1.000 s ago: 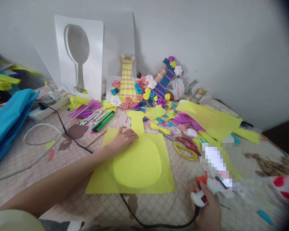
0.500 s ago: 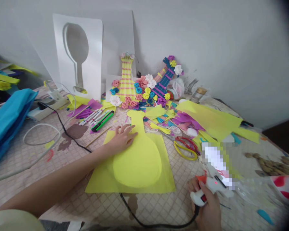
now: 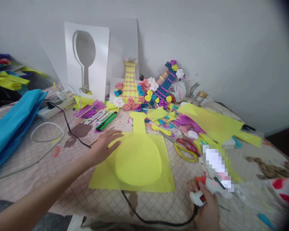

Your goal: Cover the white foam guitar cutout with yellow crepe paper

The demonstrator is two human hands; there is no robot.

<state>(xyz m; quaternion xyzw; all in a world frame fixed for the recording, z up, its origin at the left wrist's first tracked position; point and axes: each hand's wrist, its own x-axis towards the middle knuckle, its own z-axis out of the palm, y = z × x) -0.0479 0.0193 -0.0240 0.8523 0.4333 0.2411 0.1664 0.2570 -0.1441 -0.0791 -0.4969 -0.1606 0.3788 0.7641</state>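
Observation:
My left hand (image 3: pixel 108 146) has its fingers apart and holds nothing; it is over the left edge of a yellow paper sheet (image 3: pixel 167 173). Whether it touches the sheet I cannot tell. A yellow guitar-shaped piece (image 3: pixel 138 160) lies on that sheet, its neck pointing away from me. At the lower right, my right hand (image 3: pixel 207 205) is wrapped round a white hot glue gun (image 3: pixel 210 186) with an orange trigger and a small red light. A black cord runs from the gun's handle toward the sheet.
Scissors (image 3: pixel 186 150) with red and yellow handles lie right of the sheet. A green utility knife (image 3: pixel 106 121) and several white markers (image 3: pixel 96 117) lie behind my left hand. Flower-decorated paper guitars (image 3: pixel 130 83) and a white cut-out board (image 3: pixel 102 61) lean at the wall. Blue paper (image 3: pixel 16 125) is at left.
My left hand has moved left and toward me, off the base of the guitar shape's neck. My right hand still grips the glue gun. The whole view has shifted slightly.

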